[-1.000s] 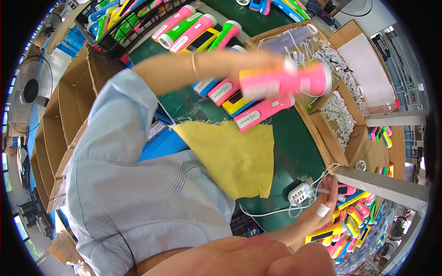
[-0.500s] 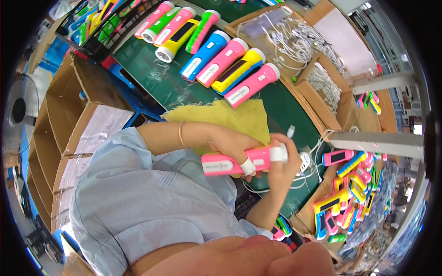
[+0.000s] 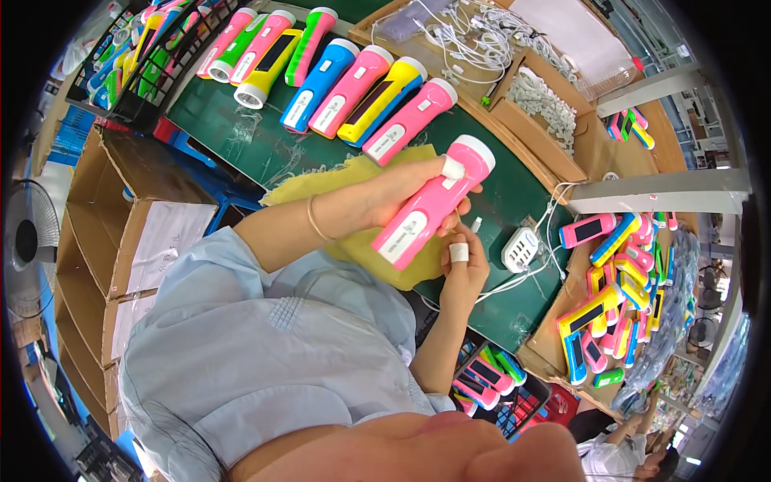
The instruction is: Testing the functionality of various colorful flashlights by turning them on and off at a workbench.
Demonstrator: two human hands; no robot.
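My left hand [image 3: 405, 186] is closed around a pink flashlight [image 3: 434, 202], its white-rimmed head up and to the right. White tape wraps the thumb, which presses near the small switch. Just right of the flashlight's lower body, my right hand [image 3: 464, 269] has curled fingers, one wrapped in white tape. A white USB plug [image 3: 476, 225] sticks out past its fingertips; its cable is mostly hidden. Under my left wrist lies a yellow cloth [image 3: 353, 255]. Beyond it, several flashlights in pink, blue, yellow and green lie in a row, including a pink one [image 3: 409, 122].
A white power strip [image 3: 520, 249] with cables sits at right on the green table [image 3: 506, 197]. Behind stands a cardboard box of small white parts [image 3: 554, 153]. Flashlights pile at right [image 3: 614, 301]; a black basket [image 3: 132, 104] holds more. A grey post [image 3: 666, 191] crosses the right side.
The pink flashlight has swung from nearly level to slanting upward in my left hand. My right hand has left its head and moved lower, the USB plug moving with it. The view has shifted.
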